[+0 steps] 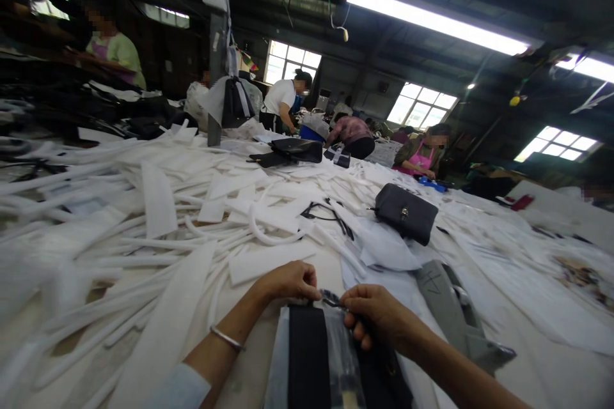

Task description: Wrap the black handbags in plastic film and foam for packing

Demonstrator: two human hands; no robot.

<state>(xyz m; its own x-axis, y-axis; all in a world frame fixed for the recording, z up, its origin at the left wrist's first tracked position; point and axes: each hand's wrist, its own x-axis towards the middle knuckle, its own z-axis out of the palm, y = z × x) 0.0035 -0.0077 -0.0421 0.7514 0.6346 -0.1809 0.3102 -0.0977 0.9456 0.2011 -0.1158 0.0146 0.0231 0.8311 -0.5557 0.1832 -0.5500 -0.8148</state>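
Observation:
A black bag (309,358) stands at the bottom centre, with a clear plastic strip (341,348) along its face. My left hand (293,281), with a metal bangle on the wrist, is closed in a pinch at the bag's top edge. What lies between its fingertips is too small to make out. My right hand (374,313) is closed on a dark strap end (330,298) partly wrapped in clear plastic, just right of the left fingertips. Its lower fingers curl over the bag's right side.
White foam strips and tubes (160,201) cover the table's left. A grey tool marked "4" (451,307) lies right of my hand; beyond it sits another black bag (405,212). Dark cords (330,214) lie ahead. A post (218,70) rises at the back. Several people work farther off.

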